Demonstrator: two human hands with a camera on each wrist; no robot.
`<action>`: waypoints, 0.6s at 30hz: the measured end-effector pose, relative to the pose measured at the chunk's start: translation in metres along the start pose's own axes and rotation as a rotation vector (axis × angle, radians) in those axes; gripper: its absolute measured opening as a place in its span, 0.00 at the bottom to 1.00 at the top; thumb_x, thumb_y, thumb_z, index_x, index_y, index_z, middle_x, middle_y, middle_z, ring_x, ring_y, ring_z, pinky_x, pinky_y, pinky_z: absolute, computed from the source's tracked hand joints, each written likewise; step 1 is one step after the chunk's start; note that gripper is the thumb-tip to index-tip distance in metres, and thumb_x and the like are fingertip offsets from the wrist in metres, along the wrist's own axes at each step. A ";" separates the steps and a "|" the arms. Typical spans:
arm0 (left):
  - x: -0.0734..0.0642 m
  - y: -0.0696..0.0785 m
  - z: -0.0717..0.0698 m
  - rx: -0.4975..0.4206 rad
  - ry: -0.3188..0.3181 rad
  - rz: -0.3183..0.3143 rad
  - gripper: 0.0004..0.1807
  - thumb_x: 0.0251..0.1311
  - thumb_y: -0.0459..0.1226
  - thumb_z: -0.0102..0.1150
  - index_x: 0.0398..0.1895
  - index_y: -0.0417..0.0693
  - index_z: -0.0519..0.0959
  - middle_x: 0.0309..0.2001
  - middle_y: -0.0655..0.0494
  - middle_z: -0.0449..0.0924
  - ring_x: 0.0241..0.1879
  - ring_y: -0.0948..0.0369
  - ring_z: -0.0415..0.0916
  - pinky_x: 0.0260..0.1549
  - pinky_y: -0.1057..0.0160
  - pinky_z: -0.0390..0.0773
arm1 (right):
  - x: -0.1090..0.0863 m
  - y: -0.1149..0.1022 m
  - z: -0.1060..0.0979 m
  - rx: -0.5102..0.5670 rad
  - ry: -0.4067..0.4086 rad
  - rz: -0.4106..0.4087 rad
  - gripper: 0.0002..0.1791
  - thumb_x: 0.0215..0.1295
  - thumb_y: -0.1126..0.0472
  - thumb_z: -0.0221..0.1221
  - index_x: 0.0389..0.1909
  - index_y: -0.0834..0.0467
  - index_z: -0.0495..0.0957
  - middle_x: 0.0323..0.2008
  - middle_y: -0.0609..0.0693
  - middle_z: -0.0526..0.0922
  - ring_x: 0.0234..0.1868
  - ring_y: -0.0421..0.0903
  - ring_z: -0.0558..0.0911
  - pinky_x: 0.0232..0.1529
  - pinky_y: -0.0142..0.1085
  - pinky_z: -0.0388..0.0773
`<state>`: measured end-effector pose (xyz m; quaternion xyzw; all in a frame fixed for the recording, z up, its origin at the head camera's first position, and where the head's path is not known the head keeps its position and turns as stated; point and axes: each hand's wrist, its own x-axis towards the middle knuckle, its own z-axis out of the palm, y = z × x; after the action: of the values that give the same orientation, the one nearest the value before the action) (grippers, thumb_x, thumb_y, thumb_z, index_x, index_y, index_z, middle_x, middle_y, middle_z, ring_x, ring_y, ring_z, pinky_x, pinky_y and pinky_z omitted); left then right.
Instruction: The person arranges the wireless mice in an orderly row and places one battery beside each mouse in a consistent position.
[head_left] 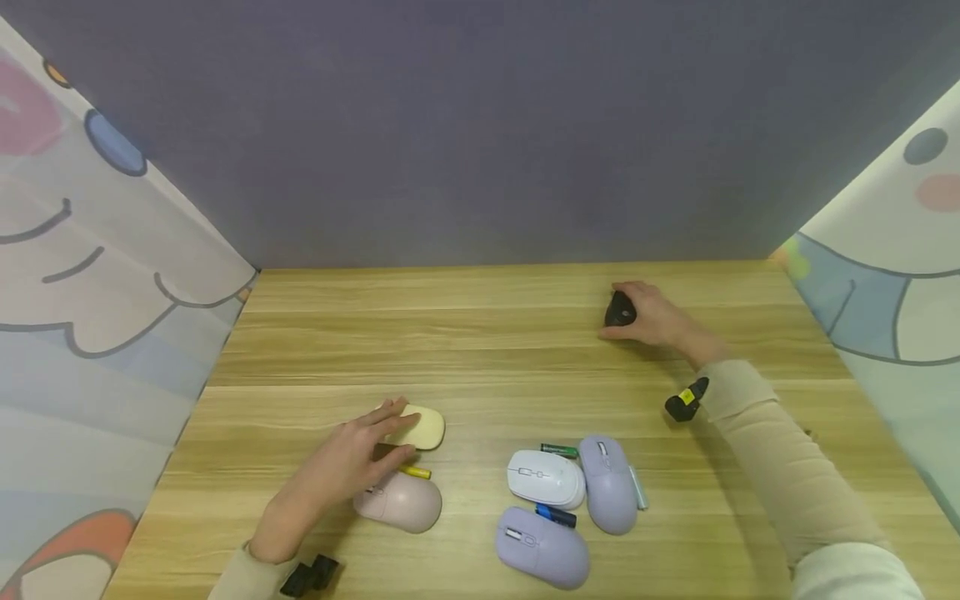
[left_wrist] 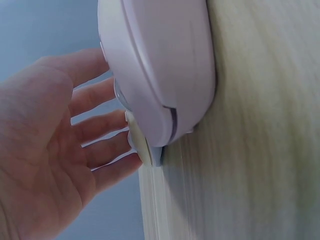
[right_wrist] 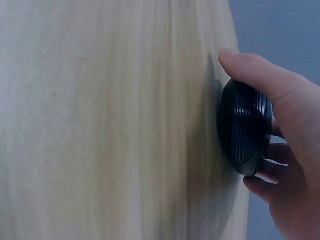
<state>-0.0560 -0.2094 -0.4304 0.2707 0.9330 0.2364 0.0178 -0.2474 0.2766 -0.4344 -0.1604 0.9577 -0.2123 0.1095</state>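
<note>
My right hand (head_left: 648, 317) is at the back right of the table, holding a black computer mouse (head_left: 620, 310) between thumb and fingers. Seen from the right wrist, the black mouse (right_wrist: 244, 127) has ribbed sides and stands close over the wood. At the front left, my left hand (head_left: 348, 454) reaches over a pale yellow mouse (head_left: 424, 428), its fairly straight fingertips at that mouse's top. Below this hand lie a pink mouse (head_left: 405, 502) and a yellow battery (head_left: 415, 472). The pink mouse (left_wrist: 165, 60) fills much of the left wrist view and hides some fingertips.
Front and centre on the wooden table (head_left: 450, 333) sit a white mouse (head_left: 546, 477), an upright-lying lilac mouse (head_left: 609, 487) and another lilac mouse (head_left: 543, 550). Around them lie a green battery (head_left: 558, 451), a blue battery (head_left: 556, 516) and a pale battery (head_left: 638, 487). A grey panel (head_left: 510, 150) stands behind.
</note>
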 end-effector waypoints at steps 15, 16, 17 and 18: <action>0.002 -0.003 -0.001 -0.015 -0.002 0.008 0.24 0.67 0.42 0.67 0.64 0.45 0.81 0.68 0.34 0.74 0.63 0.38 0.77 0.57 0.40 0.80 | -0.014 -0.005 0.002 0.056 -0.004 0.034 0.53 0.67 0.42 0.66 0.80 0.66 0.51 0.79 0.75 0.43 0.78 0.74 0.46 0.73 0.71 0.52; 0.002 -0.003 -0.001 -0.014 -0.001 0.011 0.24 0.68 0.42 0.67 0.64 0.45 0.81 0.68 0.34 0.74 0.63 0.37 0.77 0.57 0.40 0.80 | -0.016 -0.006 0.002 0.062 0.009 0.042 0.53 0.68 0.41 0.64 0.80 0.66 0.50 0.78 0.75 0.44 0.78 0.75 0.46 0.73 0.72 0.52; 0.002 -0.003 -0.002 -0.016 -0.001 0.013 0.24 0.67 0.42 0.67 0.64 0.44 0.81 0.68 0.34 0.73 0.63 0.37 0.77 0.57 0.40 0.80 | -0.018 -0.006 0.002 0.066 0.025 0.053 0.53 0.69 0.40 0.63 0.80 0.67 0.50 0.78 0.75 0.45 0.78 0.74 0.47 0.73 0.71 0.53; 0.002 -0.003 -0.002 -0.016 -0.001 0.014 0.24 0.68 0.42 0.67 0.64 0.44 0.81 0.68 0.34 0.73 0.63 0.37 0.77 0.57 0.40 0.80 | -0.021 -0.007 0.002 0.067 0.044 0.065 0.52 0.70 0.39 0.62 0.79 0.68 0.51 0.78 0.76 0.46 0.77 0.74 0.49 0.73 0.71 0.55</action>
<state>-0.0600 -0.2113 -0.4300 0.2773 0.9292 0.2437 0.0187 -0.2258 0.2770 -0.4306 -0.1210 0.9570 -0.2438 0.1005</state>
